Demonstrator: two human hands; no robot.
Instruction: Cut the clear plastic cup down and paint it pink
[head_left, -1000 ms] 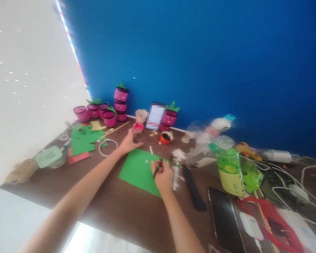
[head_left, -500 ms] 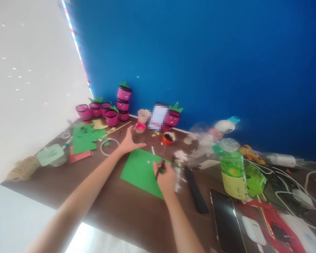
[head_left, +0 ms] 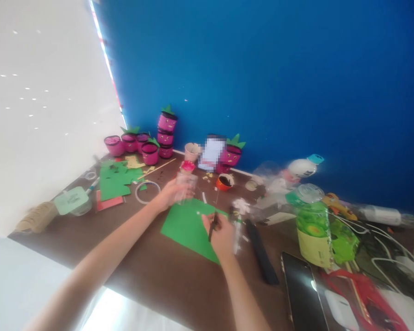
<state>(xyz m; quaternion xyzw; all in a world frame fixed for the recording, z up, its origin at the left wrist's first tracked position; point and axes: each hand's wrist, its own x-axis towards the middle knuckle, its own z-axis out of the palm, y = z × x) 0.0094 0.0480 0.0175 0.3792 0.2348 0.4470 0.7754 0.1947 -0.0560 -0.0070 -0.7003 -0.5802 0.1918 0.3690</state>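
Shifted since the earlier frame: one left hand [head_left: 175, 192], turned inward from its wide-spread pose, now blurred before the small red dish [head_left: 187, 166]; whether its fingers are spread or closed on anything, I cannot tell. One right hand [head_left: 222, 233], fingers curled around dark-handled scissors [head_left: 213, 226], blades pointing away from the person. One green sheet [head_left: 188, 227], flat on the brown table [head_left: 152, 271], its right edge under the right hand. Beyond the scissors: one orange cup [head_left: 223, 186], dark inside, standing in line with the blades. Just right of that hand: white scraps [head_left: 240, 205], then one long black strip [head_left: 262, 253], hemming it in. Farther right: one dark phone [head_left: 303, 292], one green-labelled bottle [head_left: 313, 234], tangled white cables [head_left: 381, 230]. Left: one tape ring [head_left: 137, 193], near the left wrist; one cut green piece [head_left: 113, 181]. Rear: stacked pink cups [head_left: 166, 138], one pale cup [head_left: 192, 151], one propped screen [head_left: 211, 154].
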